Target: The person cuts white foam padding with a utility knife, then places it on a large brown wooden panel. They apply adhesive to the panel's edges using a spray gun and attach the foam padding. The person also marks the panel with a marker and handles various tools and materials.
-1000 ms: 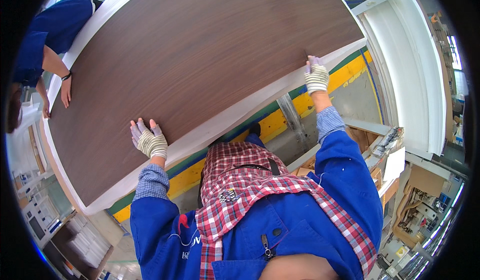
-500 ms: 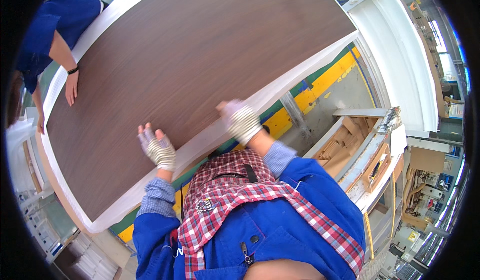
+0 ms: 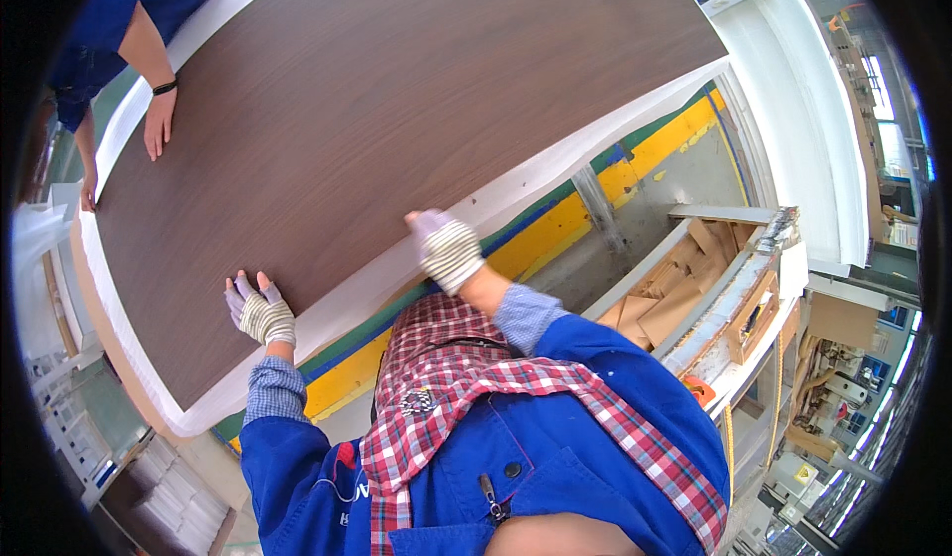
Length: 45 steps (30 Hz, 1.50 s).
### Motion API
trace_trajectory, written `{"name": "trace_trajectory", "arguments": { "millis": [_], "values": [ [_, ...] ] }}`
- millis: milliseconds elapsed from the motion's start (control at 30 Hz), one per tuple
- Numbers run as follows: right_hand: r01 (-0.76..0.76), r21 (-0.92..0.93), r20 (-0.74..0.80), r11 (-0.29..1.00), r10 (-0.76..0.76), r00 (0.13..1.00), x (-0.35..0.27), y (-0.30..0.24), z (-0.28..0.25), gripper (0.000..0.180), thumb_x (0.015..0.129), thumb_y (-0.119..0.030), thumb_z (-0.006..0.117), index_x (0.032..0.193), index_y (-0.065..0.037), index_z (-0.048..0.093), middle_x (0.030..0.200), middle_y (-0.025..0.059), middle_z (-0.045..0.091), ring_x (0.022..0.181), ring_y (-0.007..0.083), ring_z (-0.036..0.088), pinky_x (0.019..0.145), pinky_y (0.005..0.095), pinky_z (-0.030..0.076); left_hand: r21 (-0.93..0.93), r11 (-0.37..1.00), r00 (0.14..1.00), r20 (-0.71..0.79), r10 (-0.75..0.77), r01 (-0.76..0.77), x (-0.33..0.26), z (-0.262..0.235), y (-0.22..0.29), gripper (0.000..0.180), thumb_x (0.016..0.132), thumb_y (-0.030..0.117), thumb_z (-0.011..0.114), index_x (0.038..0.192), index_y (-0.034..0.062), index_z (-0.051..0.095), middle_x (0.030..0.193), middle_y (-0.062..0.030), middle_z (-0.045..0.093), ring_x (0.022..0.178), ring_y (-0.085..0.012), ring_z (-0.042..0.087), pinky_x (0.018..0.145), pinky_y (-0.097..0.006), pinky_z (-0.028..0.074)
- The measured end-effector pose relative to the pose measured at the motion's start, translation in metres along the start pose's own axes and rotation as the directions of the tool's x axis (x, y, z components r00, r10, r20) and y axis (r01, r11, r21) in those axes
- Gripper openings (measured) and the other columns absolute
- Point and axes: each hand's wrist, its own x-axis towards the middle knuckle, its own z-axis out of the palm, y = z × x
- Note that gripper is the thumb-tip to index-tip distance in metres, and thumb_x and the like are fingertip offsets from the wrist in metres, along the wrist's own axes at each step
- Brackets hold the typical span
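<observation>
A large dark brown wood-grain board (image 3: 397, 110) lies flat before me, on white sheeting (image 3: 342, 318) that shows along its edges. My left hand (image 3: 260, 310), in a striped glove with bare fingertips, rests on the board near its front edge, open with fingers spread. Over the same edge, farther right, is my right hand (image 3: 448, 250) in a matching glove. Its fingers point left and are smeared and partly hidden, so I cannot see whether they hold anything. Across the board at far left, a co-worker's hand (image 3: 160, 124) lies flat on it; their other hand (image 3: 89, 191) touches the corner.
At right stands a wooden bin (image 3: 645, 303) with brown cardboard scraps. Beyond it is a stack of long white panels (image 3: 793, 110). A yellow and green stripe (image 3: 540, 244) runs beneath the board's front edge. White stacked pieces (image 3: 183, 501) sit at lower left.
My left hand has shifted left along the board's front edge. My right hand has also moved left and slightly down. My view has shifted a little; the co-worker's hands stay at the board.
</observation>
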Motion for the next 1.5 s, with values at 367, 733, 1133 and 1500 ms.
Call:
{"name": "trace_trajectory", "arguments": {
  "millis": [367,733,1133,1500],
  "values": [
    [-0.424,-0.069,-0.470,0.903,0.345,0.812,0.020,0.129,-0.089,0.019,0.088,-0.013,0.050,0.101,-0.003,0.061,0.089,0.0168,0.063,0.082,0.0337,0.061,0.075,0.0404,0.051,-0.072,0.997,1.000,0.014,0.009,-0.008,-0.001,0.001,-0.015,0.052,0.092,0.044,0.042,0.124,0.0056,0.052,0.135,-0.0186,0.044,0.124,-0.0363,0.040,0.102,-0.049,0.031],
    [0.187,0.102,-0.258,0.977,-0.155,0.954,-0.014,-0.102,0.054,0.019,0.079,-0.006,0.051,0.096,-0.002,0.060,0.077,0.0166,0.062,0.070,0.0317,0.062,0.064,0.0396,0.052,-0.056,0.998,1.000,0.029,0.001,0.001,-0.001,-0.006,-0.018,0.051,0.092,0.045,0.042,0.125,0.0069,0.050,0.136,-0.0178,0.042,0.126,-0.0356,0.038,0.104,-0.049,0.028],
    [-0.338,-0.333,-0.326,0.880,0.229,0.917,0.014,0.082,-0.063,0.017,0.084,-0.012,0.052,0.097,-0.006,0.062,0.090,0.0178,0.063,0.085,0.0347,0.060,0.077,0.0425,0.050,-0.112,0.993,0.996,0.087,-0.016,0.026,0.000,-0.015,-0.021,0.054,0.090,0.047,0.042,0.126,0.0075,0.049,0.138,-0.0195,0.039,0.127,-0.0367,0.035,0.103,-0.053,0.027],
    [0.015,0.095,0.275,0.995,-0.040,0.961,-0.014,-0.251,0.127,0.021,0.077,-0.009,0.054,0.095,-0.003,0.062,0.081,0.0164,0.062,0.080,0.0309,0.061,0.069,0.0413,0.051,-0.772,0.626,0.989,0.024,-0.144,0.110,0.009,0.003,-0.109,0.044,0.096,0.036,0.039,0.116,-0.0010,0.051,0.123,-0.0214,0.045,0.118,-0.0373,0.041,0.101,-0.047,0.031]
  ]
}}
